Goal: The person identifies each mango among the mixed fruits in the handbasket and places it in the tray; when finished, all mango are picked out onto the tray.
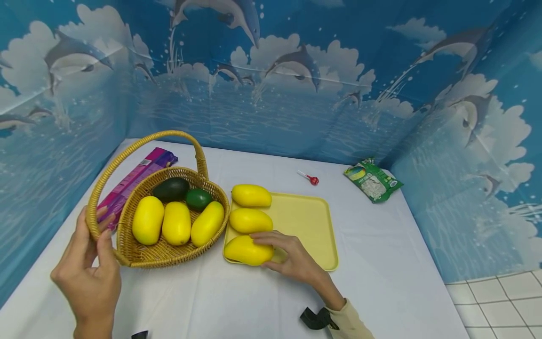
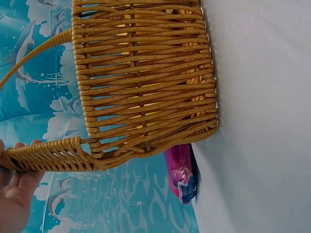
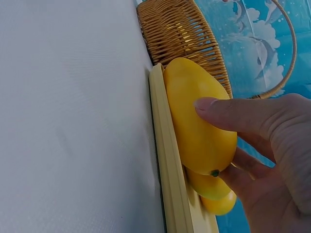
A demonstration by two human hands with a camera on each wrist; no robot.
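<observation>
A wicker basket stands on the left of the white table, its tall handle arching above. My left hand grips the lower left part of that handle, fingers behind and thumb in front. Inside the basket lie three yellow mangoes, a dark avocado and a smaller green avocado. Beside it is a yellow tray with three mangoes in a column along its left side. My right hand holds the nearest mango, thumb on the near side and fingers on the far side.
Behind the basket lies a long purple-pink packet. A red lollipop is beyond the tray, and a green packet lies at the far right. A dolphin-print curtain borders the table's back and sides.
</observation>
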